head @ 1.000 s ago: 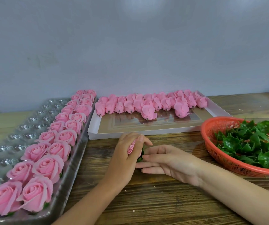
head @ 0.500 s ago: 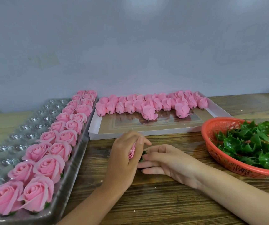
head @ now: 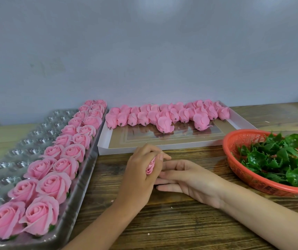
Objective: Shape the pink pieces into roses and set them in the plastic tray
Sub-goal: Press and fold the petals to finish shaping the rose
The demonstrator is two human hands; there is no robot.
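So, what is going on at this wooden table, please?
A person is shaping a rose. The left hand grips a small pink petal piece, and the right hand lies beside it with its fingertips at the base of the piece; whether they pinch it is hidden. Two rows of finished pink roses sit along the right side of the clear plastic tray. More unshaped pink pieces lie in the flat white box, and a red plastic basket holds green leaves.
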